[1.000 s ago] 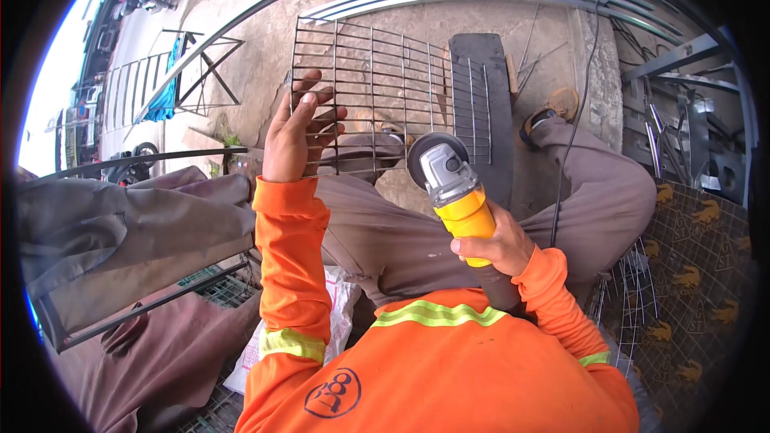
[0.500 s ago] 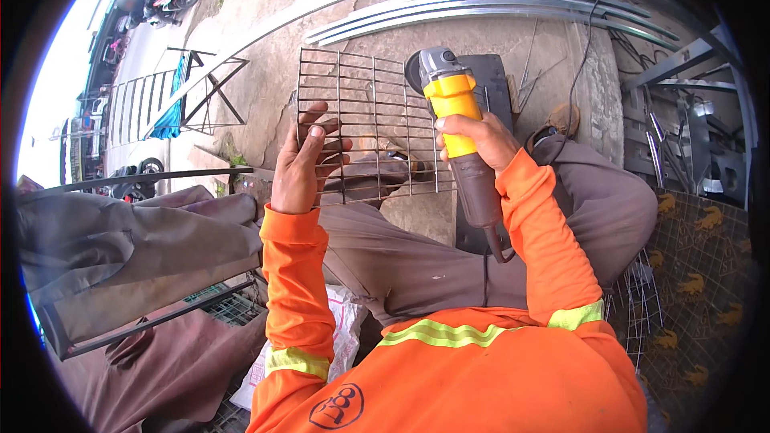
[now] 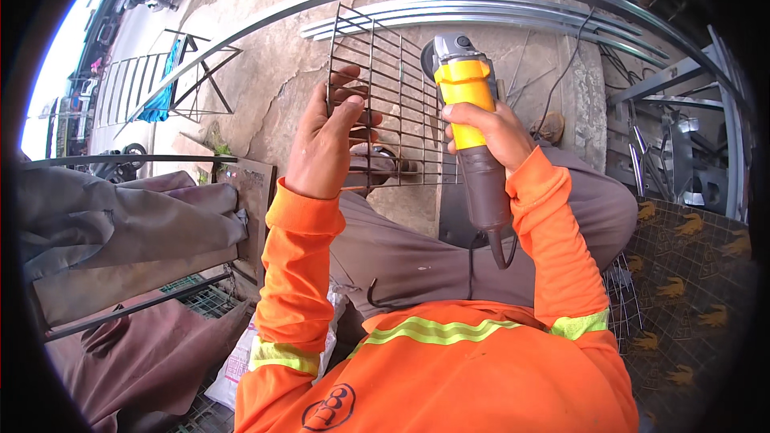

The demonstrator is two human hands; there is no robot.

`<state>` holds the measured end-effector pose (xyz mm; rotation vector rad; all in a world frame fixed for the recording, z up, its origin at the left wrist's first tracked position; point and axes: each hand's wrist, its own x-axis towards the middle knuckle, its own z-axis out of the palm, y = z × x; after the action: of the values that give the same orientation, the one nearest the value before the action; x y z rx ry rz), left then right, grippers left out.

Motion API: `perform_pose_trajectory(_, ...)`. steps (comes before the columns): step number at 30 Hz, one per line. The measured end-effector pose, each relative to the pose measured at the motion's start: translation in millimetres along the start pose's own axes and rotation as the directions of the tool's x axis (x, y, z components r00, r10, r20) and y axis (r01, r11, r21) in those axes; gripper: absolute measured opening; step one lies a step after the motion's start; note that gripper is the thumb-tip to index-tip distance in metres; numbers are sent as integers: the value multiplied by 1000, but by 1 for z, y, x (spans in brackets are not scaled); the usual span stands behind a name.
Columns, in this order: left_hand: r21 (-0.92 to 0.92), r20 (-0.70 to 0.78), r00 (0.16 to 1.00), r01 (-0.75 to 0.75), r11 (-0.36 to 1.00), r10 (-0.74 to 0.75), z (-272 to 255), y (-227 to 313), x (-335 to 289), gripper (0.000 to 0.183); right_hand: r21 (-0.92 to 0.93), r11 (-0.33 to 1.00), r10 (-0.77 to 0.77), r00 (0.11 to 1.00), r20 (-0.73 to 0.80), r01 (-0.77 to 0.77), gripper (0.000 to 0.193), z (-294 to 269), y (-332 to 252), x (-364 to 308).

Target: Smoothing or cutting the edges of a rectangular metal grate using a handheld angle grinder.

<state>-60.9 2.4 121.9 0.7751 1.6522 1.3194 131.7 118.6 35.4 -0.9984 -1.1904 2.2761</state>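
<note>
My right hand (image 3: 491, 130) wraps round the yellow and dark body of an angle grinder (image 3: 465, 88). Its grey head points away from me, and the disc lies against or very near the right edge of a metal wire grid (image 3: 385, 88); I cannot tell whether they touch. My left hand (image 3: 329, 132) grips the grid by its left side, with fingers passed through the openings and the thumb on the near face. The grid stands tilted above my knees. A dark cord (image 3: 504, 252) leaves the grinder's rear end and hangs over my lap.
Long metal bars (image 3: 481, 12) lie on the concrete beyond the grid. A dark metal frame (image 3: 196, 72) stands far left. Grey cloth (image 3: 120, 224) hangs over a rail at left. A dark patterned sheet (image 3: 682, 297) lies at right, below metal framing (image 3: 682, 84).
The grid has tilted and turned, its far left corner rising. My left hand has moved right and slightly up with it. The grinder has shifted a little to the right.
</note>
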Motion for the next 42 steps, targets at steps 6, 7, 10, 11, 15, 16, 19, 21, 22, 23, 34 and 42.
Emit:
perform_pose_trajectory(6,-52,-9,1000,-12,999,11,29,8,-7,44,-94,992,75,996,-50,-80,38,6,-2,-63)
perform_pose_trajectory(7,-36,-26,1000,-18,999,17,29,9,-7,44,-94,994,56,996,-65,-62,39,12,1,-72)
perform_pose_trajectory(10,-74,-72,997,-31,997,26,30,6,-5,37,-165,981,96,995,-18,-98,47,17,10,-104)
perform_pose_trajectory(11,-86,-80,997,-19,996,12,28,7,-5,37,-197,974,105,994,-28,-108,51,19,16,-115)
perform_pose_trajectory(15,-140,-81,996,15,990,-26,26,5,-3,36,-175,976,125,992,-32,-128,54,33,28,-151)
perform_pose_trajectory(16,-150,-83,996,17,989,-29,26,4,-2,36,-179,975,125,992,-32,-128,54,34,28,-151)
perform_pose_trajectory(19,-148,-84,996,-6,989,-7,29,5,-7,37,-133,981,132,989,-68,-141,45,34,27,-144)
perform_pose_trajectory(21,-153,-81,997,-16,988,3,31,4,-9,38,-161,982,84,994,-66,-94,47,29,19,-123)
perform_pose_trajectory(22,-157,-66,998,-21,987,11,33,4,-8,38,-180,983,33,997,-74,-46,45,24,16,-111)
perform_pose_trajectory(23,-163,-66,998,-23,986,13,36,5,-7,38,-182,982,43,996,-81,-57,41,18,9,-100)
perform_pose_trajectory(34,44,-39,986,-162,986,164,53,-6,3,42,-325,914,222,970,-101,-243,35,11,-46,-95)
perform_pose_trajectory(42,10,-42,987,-152,988,153,61,3,2,41,-546,809,204,975,-89,-219,37,6,-67,-73)
